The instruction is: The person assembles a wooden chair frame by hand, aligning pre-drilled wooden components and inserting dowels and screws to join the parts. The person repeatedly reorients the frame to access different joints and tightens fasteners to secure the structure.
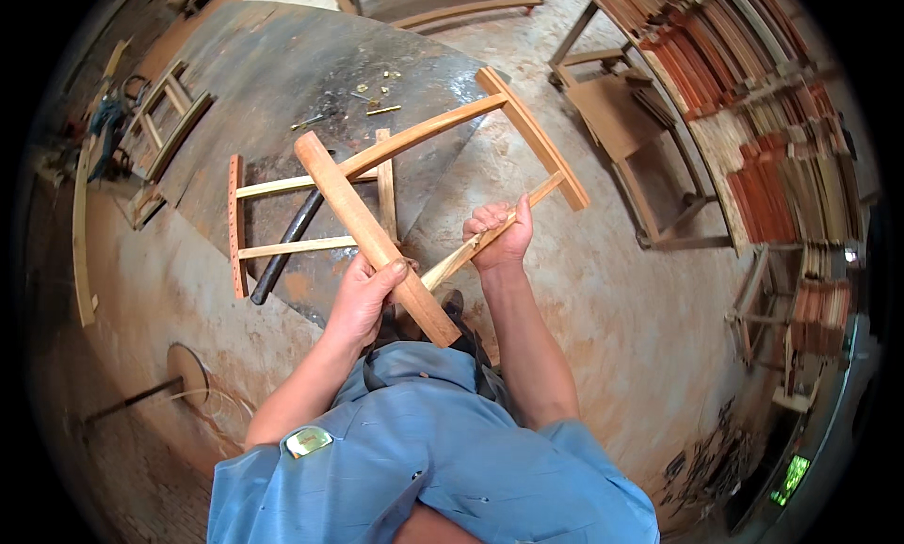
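Raised in front of me is a wooden frame [353,200] of two thick bars joined by two slimmer rails. My left hand [363,297] is closed round its nearer thick bar, thumb on top. Fingers wrapped round the lower rail, my right hand [501,233] grips it between the two bars. Below and to the left lies a second wooden frame [236,226], whose left bar has a row of small holes. A black-handled tool [284,252] rests across that frame's rails; its head is hidden behind the held frame.
A dark, stained flat surface [264,59] carries small brass-coloured pieces [373,103]. Another wooden frame [169,120] is at the far left. Stacked wooden strips [782,191] fill a rack on the right, beside a wooden stand [621,120]. A round disc on a rod [186,374] stands lower left.
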{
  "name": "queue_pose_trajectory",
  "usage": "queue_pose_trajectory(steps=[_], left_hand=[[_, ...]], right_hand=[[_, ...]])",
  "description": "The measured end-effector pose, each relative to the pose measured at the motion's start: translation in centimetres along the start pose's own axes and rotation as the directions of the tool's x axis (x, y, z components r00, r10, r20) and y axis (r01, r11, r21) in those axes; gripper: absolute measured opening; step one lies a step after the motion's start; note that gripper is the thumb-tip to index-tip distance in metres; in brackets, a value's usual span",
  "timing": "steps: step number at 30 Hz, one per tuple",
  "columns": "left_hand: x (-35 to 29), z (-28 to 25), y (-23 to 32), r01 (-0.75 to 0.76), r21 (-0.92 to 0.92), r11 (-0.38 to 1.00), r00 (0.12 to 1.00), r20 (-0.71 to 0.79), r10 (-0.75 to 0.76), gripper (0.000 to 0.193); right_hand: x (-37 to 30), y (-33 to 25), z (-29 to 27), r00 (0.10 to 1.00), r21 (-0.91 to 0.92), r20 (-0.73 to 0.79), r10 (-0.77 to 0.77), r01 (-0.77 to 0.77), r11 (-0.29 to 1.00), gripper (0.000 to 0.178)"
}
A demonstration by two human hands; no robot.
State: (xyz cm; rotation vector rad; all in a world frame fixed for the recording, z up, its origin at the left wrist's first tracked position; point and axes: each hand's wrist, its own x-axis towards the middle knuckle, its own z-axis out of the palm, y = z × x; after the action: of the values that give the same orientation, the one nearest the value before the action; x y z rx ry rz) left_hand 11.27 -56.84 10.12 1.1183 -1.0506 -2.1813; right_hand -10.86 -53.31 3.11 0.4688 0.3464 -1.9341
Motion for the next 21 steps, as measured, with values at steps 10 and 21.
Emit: queue_pose_trajectory(steps=[10, 21], left_hand=[[-2.3, -1.8, -1.3, -0.085, -0.199, 0.976, 0.983, -0.177, 0.05, 0.037], [-1.2, -5.9, -1.8, -0.069, -0.492, 0.868, 0.992, -0.126, 0.007, 0.037]], right_hand=[[3.3, 3.7, 1.9, 0.964, -0.22, 0.061, 0.259, -0.24, 0.946, 0.051], [6.3, 7.3, 6.2, 0.937, -0.424, 0.065, 0.342, -0.284, 0.86, 0.047]])
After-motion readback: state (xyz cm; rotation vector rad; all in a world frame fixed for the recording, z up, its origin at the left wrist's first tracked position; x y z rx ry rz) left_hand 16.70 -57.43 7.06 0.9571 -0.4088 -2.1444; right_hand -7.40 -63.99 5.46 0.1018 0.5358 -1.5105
